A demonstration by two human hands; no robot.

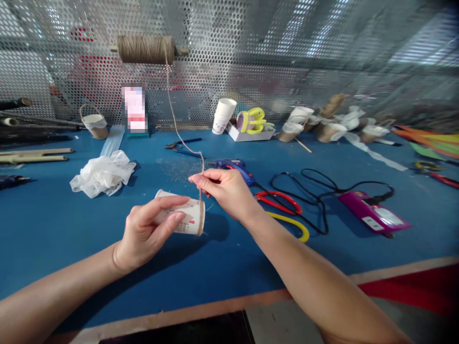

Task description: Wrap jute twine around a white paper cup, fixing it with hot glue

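My left hand (152,227) is closed around a white paper cup (182,220) with small print, held tilted on its side above the table. Brown twine (201,210) runs round the cup near its right-hand end. Just above that end, my right hand (225,188) pinches the twine between thumb and fingers. From there the strand climbs slackly to a large twine spool (145,49) on a rod at the mesh wall. Behind my right hand lies a blue glue gun (233,166), partly covered by the hand.
Red-and-yellow-handled scissors or pliers (283,203), a black cord and a purple power strip (375,212) lie to the right. Crumpled white plastic (103,174) is at left. Blue-handled pliers (184,145), stacked cups (224,116) and several twine-wrapped cups (332,131) stand farther back.
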